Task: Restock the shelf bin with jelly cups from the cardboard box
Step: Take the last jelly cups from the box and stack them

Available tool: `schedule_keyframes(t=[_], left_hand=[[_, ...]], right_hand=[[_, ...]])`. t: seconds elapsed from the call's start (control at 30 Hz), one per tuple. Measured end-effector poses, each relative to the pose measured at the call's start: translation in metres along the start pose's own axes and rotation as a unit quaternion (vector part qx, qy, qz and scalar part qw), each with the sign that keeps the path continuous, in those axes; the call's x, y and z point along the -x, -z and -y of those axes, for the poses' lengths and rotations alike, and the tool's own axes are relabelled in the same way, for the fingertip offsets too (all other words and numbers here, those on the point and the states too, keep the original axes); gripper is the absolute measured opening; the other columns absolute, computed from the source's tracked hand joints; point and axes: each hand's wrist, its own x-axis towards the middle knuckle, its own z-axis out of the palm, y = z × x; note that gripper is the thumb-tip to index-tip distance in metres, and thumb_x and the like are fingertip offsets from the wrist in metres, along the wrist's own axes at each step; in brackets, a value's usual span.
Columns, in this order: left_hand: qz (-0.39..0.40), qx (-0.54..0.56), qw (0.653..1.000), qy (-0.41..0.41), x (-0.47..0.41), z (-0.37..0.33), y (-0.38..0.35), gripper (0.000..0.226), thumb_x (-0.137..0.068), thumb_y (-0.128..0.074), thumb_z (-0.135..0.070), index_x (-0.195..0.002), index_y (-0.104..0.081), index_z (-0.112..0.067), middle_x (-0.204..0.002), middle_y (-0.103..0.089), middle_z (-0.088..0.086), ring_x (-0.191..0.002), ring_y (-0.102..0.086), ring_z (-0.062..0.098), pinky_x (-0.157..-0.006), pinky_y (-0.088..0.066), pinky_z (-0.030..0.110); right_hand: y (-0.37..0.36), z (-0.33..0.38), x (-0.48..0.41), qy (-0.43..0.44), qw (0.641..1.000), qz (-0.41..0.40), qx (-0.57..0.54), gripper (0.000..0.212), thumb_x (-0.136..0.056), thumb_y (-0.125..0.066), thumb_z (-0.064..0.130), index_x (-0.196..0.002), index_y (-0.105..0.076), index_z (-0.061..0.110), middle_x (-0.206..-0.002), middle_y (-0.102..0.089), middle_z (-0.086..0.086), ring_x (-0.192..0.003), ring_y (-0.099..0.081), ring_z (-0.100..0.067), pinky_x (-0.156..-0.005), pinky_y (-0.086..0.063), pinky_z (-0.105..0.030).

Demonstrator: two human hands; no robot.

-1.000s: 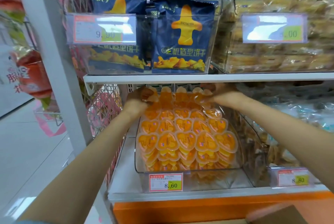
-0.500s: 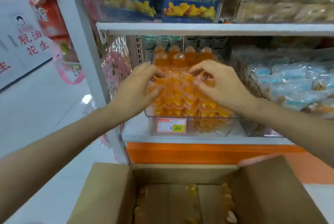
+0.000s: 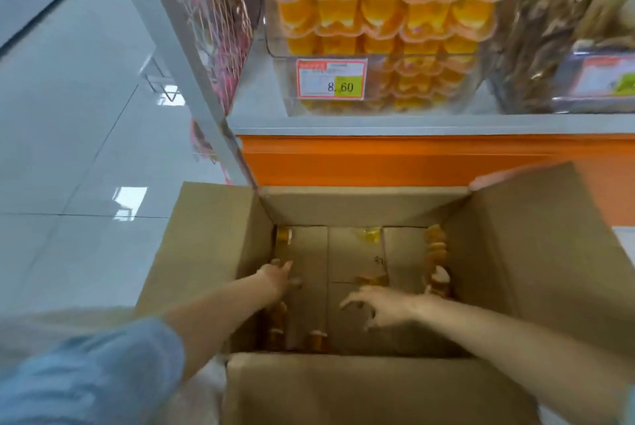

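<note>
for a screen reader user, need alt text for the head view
The left hand and right hand reach into an open box with few jelly cups along its sides. Above, the bin is stacked with orange cups behind an 8.60 tag.

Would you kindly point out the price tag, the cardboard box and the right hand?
price tag (image 3: 331, 79): head view, its white middle.
cardboard box (image 3: 522, 253): head view, right inner wall.
right hand (image 3: 383, 305): head view, back of hand.
</note>
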Motion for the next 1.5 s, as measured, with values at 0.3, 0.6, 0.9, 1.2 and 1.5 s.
schedule_keyframes(t=[0.3, 0.6, 0.9, 1.2, 1.5], left_hand=[[0.028, 0.167, 0.985, 0.033, -0.039, -0.005, -0.055, 0.057, -0.098, -0.040, -0.028, -0.149, -0.014, -0.028, -0.155, -0.005, 0.020, -0.138, -0.021, 0.041, -0.111, -0.027, 0.049], [-0.027, 0.288, 0.956, -0.045, -0.056, -0.006, -0.047, 0.062, -0.088, -0.062, -0.026, -0.142, -0.032, -0.015, -0.152, -0.014, 0.013, -0.131, -0.035, 0.034, -0.108, -0.036, 0.041], [-0.087, 0.349, 0.928, -0.094, -0.052, -0.039, -0.006, 0.047, -0.082, -0.068, -0.031, -0.123, -0.051, -0.013, -0.142, -0.019, 0.008, -0.130, -0.035, 0.032, -0.106, -0.039, 0.038], [-0.089, 0.294, 0.942, -0.133, 0.012, -0.036, 0.083, 0.028, -0.078, -0.071, -0.038, -0.098, -0.056, -0.025, -0.121, -0.033, 0.001, -0.122, -0.030, 0.023, -0.093, -0.033, 0.023], [-0.395, 0.312, 0.825, -0.259, 0.210, 0.002, 0.232, 0.041, -0.061, -0.076, -0.052, -0.097, -0.058, -0.045, -0.119, -0.034, -0.005, -0.119, -0.035, -0.002, -0.092, -0.034, 0.006]], right_hand=[[-0.055, 0.018, -0.091, 0.065, 0.990, 0.095, 0.084, 0.062, -0.091, -0.049, 0.001, -0.145, -0.032, 0.027, -0.157, -0.013, -0.007, -0.138, -0.026, -0.033, -0.107, -0.035, -0.044], [-0.045, -0.016, -0.069, 0.047, 0.990, -0.125, -0.051, 0.036, -0.091, -0.057, 0.024, -0.127, -0.049, 0.024, -0.125, -0.044, 0.000, -0.116, -0.042, -0.016, -0.099, -0.037, -0.029], [-0.039, -0.070, -0.072, -0.126, 0.977, -0.161, -0.059, 0.038, -0.087, -0.062, 0.022, -0.123, -0.053, 0.029, -0.150, -0.018, -0.007, -0.140, -0.017, -0.037, -0.113, -0.028, -0.042], [0.005, -0.036, -0.032, -0.115, 0.966, -0.207, -0.105, 0.047, -0.090, -0.056, 0.008, -0.134, -0.048, 0.021, -0.147, -0.032, -0.005, -0.140, -0.024, -0.033, -0.112, -0.025, -0.037], [0.174, 0.079, 0.200, 0.077, 0.894, -0.438, -0.063, 0.034, -0.067, -0.077, 0.034, -0.091, -0.058, 0.048, -0.102, -0.055, 0.019, -0.100, -0.047, 0.000, -0.080, -0.039, -0.017]])
